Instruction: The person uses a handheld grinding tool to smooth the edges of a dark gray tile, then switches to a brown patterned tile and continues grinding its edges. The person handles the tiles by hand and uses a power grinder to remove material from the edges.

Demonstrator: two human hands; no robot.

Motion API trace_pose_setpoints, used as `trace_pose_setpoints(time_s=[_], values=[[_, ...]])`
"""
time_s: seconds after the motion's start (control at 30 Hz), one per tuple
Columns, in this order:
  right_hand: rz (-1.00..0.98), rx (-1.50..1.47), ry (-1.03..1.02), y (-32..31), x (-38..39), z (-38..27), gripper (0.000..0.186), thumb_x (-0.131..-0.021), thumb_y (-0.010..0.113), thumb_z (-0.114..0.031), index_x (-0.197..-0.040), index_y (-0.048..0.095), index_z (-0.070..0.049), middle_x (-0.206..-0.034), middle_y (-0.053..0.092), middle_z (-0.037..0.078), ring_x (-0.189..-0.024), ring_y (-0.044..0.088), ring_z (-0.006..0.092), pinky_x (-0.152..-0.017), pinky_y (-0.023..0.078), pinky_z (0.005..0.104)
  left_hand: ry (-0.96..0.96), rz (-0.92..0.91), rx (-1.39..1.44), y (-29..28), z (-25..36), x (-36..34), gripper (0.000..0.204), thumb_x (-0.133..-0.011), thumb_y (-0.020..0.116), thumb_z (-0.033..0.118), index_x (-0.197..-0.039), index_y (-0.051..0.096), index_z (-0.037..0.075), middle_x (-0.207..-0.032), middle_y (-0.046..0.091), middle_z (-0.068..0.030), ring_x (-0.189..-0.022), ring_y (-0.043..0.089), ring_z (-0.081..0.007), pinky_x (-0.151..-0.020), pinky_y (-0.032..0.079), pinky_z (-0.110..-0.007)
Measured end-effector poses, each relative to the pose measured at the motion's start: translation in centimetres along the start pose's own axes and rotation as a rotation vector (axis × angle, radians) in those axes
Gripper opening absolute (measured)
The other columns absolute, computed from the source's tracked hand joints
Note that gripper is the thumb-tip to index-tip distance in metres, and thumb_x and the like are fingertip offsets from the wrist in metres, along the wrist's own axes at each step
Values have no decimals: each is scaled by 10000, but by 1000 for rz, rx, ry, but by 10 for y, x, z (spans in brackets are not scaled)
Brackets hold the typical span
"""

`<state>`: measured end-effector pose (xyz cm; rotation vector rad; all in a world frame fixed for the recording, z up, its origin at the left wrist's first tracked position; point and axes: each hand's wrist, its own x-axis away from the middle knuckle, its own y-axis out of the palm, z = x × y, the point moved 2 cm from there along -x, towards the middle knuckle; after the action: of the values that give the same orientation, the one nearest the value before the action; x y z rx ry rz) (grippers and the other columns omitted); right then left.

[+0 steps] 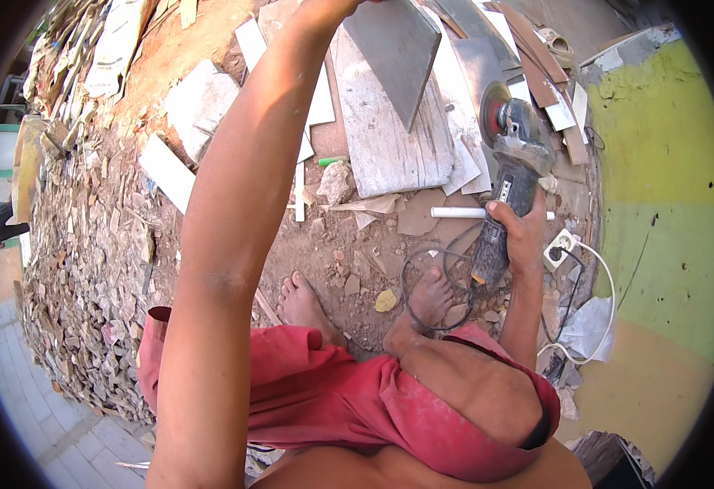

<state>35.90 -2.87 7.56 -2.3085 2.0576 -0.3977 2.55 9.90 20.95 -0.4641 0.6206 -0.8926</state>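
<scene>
My right hand (pixel 521 231) is wrapped round the body of a dark angle grinder (pixel 510 183), its disc (pixel 495 112) pointing up and away from me. Whether the disc spins, I cannot tell. At the top edge, my left hand (pixel 336 6) is mostly cut off by the picture. It grips the far end of a dark grey tile (pixel 395 53), which is tilted with one pointed corner towards me. Beneath the tile lies a worn whitish board (pixel 402 155). A black cord (pixel 406 285) loops from the grinder's rear end past my right foot.
A white socket block (pixel 560 244) with a plug and white cable lies by the green-yellow wall (pixel 658 196). A white tube (pixel 459 212) is beside the grinder. Offcut tiles (pixel 165 173) and a stone (pixel 337 183) lie about. Rubble (pixel 88 285) covers the left; my bare feet (pixel 308 308) stand on dirt.
</scene>
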Motion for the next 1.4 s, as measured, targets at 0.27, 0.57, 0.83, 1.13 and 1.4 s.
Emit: trace_pose_setpoints(time_s=[0.27, 0.57, 0.83, 1.13, 1.4], values=[[-128, -38, 38, 19, -6, -2, 578, -724, 741, -116, -1232, 504, 23, -920, 612, 68, -757, 600, 144, -679, 512, 298, 425, -129, -764, 2, -16, -14, 102, -550, 709, 123, -625, 747, 65, -644, 668, -201, -673, 706, -329, -624, 544, -390], [-75, -39, -27, 21, -5, 4, 523, -761, 771, -172, -1192, 528, -1, -882, 616, 48, -702, 593, 115, -622, 508, 266, 387, -169, -554, -1, -20, -19, 97, -614, 663, 93, -635, 726, 22, -657, 663, -223, -660, 697, -325, -617, 537, -432], [-270, 27, 22, 38, -3, -6, 638, -747, 777, -277, -1241, 526, 41, -1040, 635, 130, -902, 624, 196, -816, 506, 330, -401, -272, 152, -60, -68, 9, 277, -846, 600, 138, -1008, 606, -87, -875, 612, -155, -726, 647, -233, -561, 575, -410], [-401, 150, -78, 54, -10, -19, 751, -743, 773, -278, -1328, 466, 80, -1228, 607, 228, -1142, 588, 301, -1007, 434, 373, -328, -306, 291, -70, -108, 14, 349, -834, 595, 103, -1122, 528, -84, -979, 589, -134, -859, 595, -199, -739, 492, -347], [-449, 174, -199, 59, -24, -26, 653, -761, 767, -268, -1259, 515, 70, -1066, 644, 118, -942, 597, 178, -868, 478, 315, -287, -235, 314, -65, -80, 38, 185, -778, 582, 35, -928, 577, -71, -818, 572, -109, -664, 543, -168, -584, 421, -313]])
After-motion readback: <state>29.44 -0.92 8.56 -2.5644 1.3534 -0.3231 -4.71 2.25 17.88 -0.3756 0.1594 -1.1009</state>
